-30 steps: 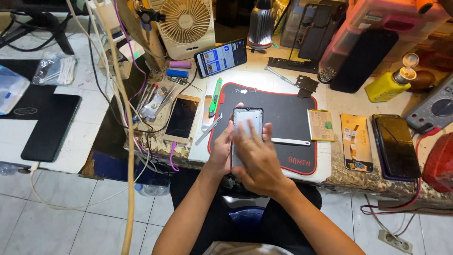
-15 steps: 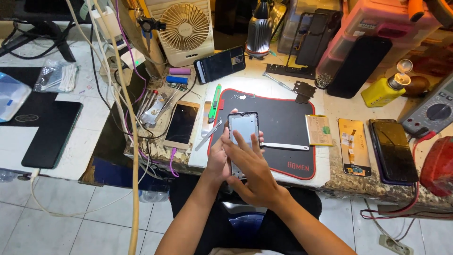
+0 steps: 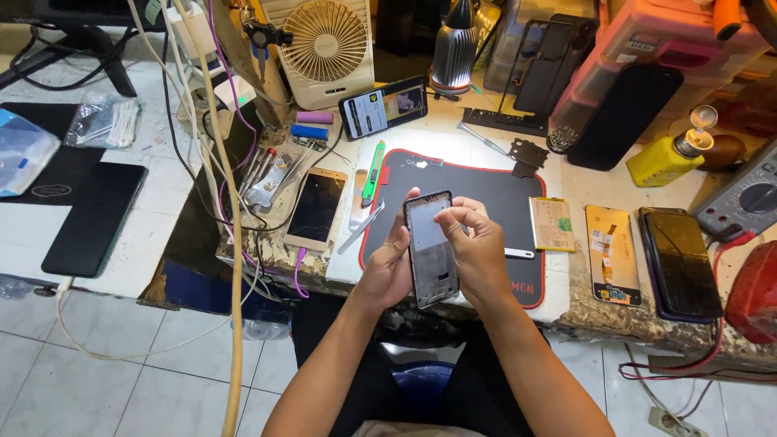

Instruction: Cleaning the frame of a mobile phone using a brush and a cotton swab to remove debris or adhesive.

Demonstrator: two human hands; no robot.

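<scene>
Phone repair workshop: multimeter point(image 3: 749, 200), loose phones point(image 3: 314, 209) (several), cluttered bench point(image 3: 566, 301).

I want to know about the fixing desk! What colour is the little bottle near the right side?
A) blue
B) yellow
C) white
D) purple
B: the small bottle standing on the desk, to the right of the black mat, is plainly yellow with a dark cap.
</scene>
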